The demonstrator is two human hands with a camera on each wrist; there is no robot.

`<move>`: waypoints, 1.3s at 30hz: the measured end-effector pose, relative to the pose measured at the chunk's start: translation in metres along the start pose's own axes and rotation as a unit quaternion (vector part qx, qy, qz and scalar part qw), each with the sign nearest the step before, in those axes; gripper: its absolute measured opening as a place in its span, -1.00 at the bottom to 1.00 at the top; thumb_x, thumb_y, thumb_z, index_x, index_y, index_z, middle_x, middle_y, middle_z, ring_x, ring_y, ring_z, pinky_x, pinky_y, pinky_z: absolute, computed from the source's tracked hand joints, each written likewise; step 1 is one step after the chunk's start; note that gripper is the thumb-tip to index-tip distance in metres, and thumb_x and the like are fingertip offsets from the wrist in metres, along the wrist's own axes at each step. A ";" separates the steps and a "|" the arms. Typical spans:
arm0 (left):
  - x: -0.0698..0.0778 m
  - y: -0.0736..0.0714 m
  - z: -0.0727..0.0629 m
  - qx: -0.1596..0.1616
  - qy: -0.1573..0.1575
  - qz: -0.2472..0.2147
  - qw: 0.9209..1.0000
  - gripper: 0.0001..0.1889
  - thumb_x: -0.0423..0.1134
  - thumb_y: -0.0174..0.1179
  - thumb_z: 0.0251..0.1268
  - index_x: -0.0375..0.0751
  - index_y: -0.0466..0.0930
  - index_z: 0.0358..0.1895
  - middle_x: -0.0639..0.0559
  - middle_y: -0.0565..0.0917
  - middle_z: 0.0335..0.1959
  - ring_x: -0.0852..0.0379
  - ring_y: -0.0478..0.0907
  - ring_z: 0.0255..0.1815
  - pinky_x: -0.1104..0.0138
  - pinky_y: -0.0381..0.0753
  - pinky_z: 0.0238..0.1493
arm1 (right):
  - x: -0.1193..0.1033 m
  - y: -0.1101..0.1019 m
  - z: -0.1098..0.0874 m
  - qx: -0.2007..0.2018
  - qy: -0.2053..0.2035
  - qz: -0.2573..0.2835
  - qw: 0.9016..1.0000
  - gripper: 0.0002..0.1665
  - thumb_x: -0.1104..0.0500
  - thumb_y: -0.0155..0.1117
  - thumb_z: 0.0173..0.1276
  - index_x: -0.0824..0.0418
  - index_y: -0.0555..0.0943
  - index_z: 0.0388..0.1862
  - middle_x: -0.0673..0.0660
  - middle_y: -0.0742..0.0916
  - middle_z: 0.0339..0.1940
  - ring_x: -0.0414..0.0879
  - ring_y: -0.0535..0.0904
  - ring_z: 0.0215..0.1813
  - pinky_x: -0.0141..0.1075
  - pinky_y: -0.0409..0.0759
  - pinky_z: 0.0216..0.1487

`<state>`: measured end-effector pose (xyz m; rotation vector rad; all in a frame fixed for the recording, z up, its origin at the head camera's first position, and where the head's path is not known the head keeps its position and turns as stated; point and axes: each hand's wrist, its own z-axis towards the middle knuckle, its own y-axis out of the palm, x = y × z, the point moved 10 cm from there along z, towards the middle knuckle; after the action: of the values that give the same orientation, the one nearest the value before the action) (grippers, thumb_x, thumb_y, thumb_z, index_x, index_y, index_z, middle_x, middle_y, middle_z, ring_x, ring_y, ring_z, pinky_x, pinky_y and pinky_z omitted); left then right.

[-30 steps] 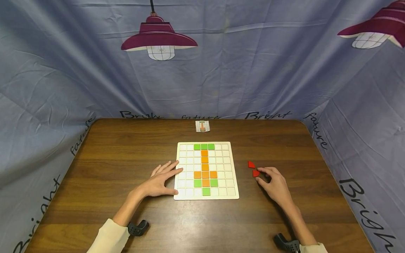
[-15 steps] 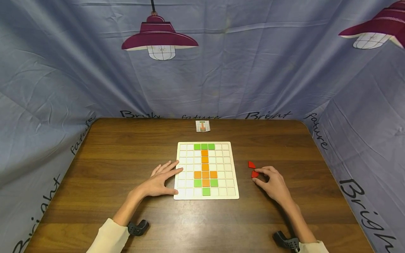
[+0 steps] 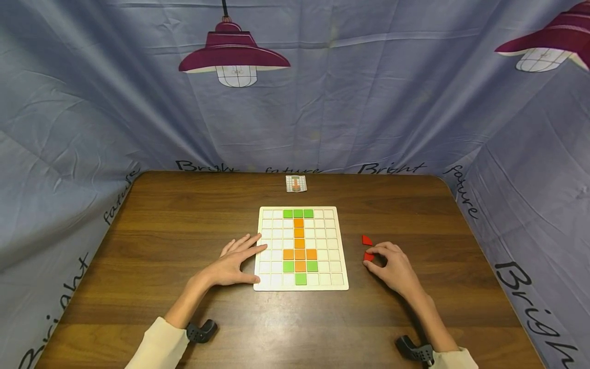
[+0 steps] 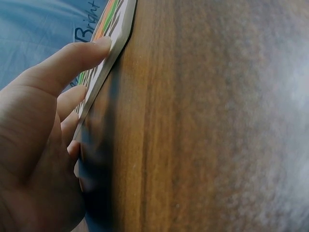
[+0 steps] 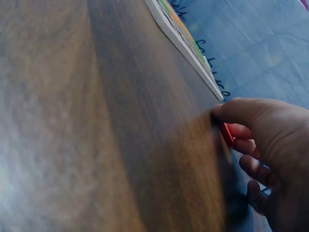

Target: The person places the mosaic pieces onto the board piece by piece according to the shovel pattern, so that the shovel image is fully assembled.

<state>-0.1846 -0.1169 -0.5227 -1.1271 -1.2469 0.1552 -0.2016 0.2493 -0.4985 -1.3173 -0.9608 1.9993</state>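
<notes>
A white gridded board (image 3: 330,239) lies mid-table, with several green tiles (image 3: 301,279) and orange tiles (image 3: 299,232) set in its cells. My left hand (image 3: 228,269) rests with spread, fairly straight fingers on the board's left edge, its thumb (image 4: 87,54) touching the rim. To the right of the board, my right hand (image 3: 396,269) pinches a small red tile (image 3: 368,257) between thumb and forefinger at the tabletop. Part of that tile is hidden by the fingers in the right wrist view. Just beyond it lies another red tile (image 3: 366,240) with a curved side.
Behind the board, a small printed card (image 3: 296,184) with a grid pattern lies near the table's (image 3: 193,200) far edge. Blue-grey curtain (image 3: 369,113) printed with lamps and lettering hangs around the back and sides.
My right hand has slid slightly left and toward me together with the red tile between its fingertips. The left hand and the board have stayed in place.
</notes>
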 end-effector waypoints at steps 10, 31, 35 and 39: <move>0.001 -0.001 0.000 0.006 0.008 -0.007 1.000 -0.13 0.09 0.40 0.14 -0.08 0.29 0.52 -0.11 0.06 0.60 -0.26 -0.16 0.59 -0.29 -0.29 0.40 | -0.036 0.016 0.005 -0.012 -0.049 0.027 0.998 -0.69 0.22 0.63 0.02 0.18 0.77 -0.21 0.00 0.69 -0.18 -0.02 0.57 -0.09 -0.02 0.56 -0.07; 0.002 -0.002 0.000 0.003 0.004 -0.015 1.000 -0.13 0.08 0.40 0.15 -0.09 0.29 0.52 -0.11 0.05 0.61 -0.24 -0.18 0.59 -0.30 -0.31 0.40 | -0.126 0.071 0.006 -0.057 -0.168 0.046 0.983 -0.78 0.16 0.60 0.05 0.05 0.74 -0.31 -0.13 0.65 -0.27 -0.23 0.51 -0.15 -0.25 0.54 -0.11; 0.002 -0.001 0.000 0.003 0.004 -0.014 1.000 -0.13 0.08 0.40 0.14 -0.09 0.29 0.52 -0.10 0.04 0.61 -0.24 -0.18 0.59 -0.30 -0.31 0.40 | -0.127 0.074 0.004 -0.054 -0.176 0.056 0.981 -0.76 0.16 0.61 0.06 0.09 0.75 -0.28 -0.10 0.66 -0.25 -0.21 0.53 -0.14 -0.25 0.55 -0.09; 0.002 -0.002 0.000 0.005 0.005 -0.014 1.000 -0.13 0.07 0.40 0.14 -0.08 0.29 0.52 -0.09 0.05 0.61 -0.23 -0.18 0.59 -0.29 -0.31 0.40 | -0.126 0.075 0.004 -0.056 -0.173 0.068 0.981 -0.77 0.17 0.60 0.08 0.09 0.76 -0.25 -0.09 0.67 -0.24 -0.21 0.53 -0.13 -0.26 0.55 -0.09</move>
<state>-0.1847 -0.1164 -0.5201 -1.1012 -1.2520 0.1345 -0.1635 0.1076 -0.4908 -1.1386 -1.1821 2.3620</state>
